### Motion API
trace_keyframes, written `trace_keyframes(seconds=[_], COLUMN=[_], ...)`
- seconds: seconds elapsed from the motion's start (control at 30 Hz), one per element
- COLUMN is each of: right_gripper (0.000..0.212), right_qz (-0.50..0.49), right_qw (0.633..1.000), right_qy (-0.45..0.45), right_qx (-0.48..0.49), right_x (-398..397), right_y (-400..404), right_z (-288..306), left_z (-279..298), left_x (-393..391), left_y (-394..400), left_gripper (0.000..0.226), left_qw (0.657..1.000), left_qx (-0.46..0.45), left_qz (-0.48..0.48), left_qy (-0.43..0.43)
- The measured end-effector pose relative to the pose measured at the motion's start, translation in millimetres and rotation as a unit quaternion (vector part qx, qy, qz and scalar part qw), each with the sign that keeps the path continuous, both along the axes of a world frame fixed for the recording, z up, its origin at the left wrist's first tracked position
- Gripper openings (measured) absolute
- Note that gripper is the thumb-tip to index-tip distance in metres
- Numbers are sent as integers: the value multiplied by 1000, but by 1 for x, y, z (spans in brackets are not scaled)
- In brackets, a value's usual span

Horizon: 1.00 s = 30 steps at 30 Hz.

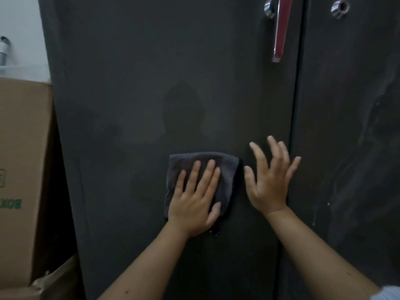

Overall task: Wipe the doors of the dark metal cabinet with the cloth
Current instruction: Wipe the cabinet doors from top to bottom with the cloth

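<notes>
The left hand (194, 200) lies flat with fingers spread on the folded dark cloth (201, 180), pinning it to the left door (151, 94) of the cabinet, likely for broad contact. At its 3 o'clock, the right hand (270, 180) is open and empty by the door seam. The red handle (280, 29) hangs at 1 o'clock; cardboard boxes (21, 169) crowd 9 o'clock.

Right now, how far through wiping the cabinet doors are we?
Midway at best. The left hand presses the cloth flat on the left door, which looks fairly even. The right hand is empty, fingers spread. The right door shows pale streaks, so it looks undone.
</notes>
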State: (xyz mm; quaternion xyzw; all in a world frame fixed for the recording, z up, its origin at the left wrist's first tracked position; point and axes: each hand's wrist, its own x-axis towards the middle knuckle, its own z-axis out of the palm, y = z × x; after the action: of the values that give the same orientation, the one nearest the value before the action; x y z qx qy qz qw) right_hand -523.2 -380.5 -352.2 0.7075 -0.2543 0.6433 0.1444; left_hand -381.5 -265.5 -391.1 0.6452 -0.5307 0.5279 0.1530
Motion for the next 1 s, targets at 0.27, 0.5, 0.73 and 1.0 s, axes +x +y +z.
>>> trace_keyframes(seconds=[0.27,0.5,0.73,1.0], right_gripper=[57,55,62,56], right_qz=[34,139,206,177], right_qw=[994,987,977,977], right_qy=[102,84,41,106], right_qx=[15,20,46,47], right_x=[-52,-81,-110,-120], right_y=[-28,-42,-59,-63], right_z=[-31,-24,-2,-1], left_z=[-47,2,92,35], left_x=[-49,-74,-107,-109], left_y=[-46,-70,-108,-108], left_gripper=[76,71,70,71], left_qw=[999,999,999,999], left_qx=[41,19,-43,-33], left_qz=[-6,-29,-10,-14], left_qy=[-26,-26,-9,-23])
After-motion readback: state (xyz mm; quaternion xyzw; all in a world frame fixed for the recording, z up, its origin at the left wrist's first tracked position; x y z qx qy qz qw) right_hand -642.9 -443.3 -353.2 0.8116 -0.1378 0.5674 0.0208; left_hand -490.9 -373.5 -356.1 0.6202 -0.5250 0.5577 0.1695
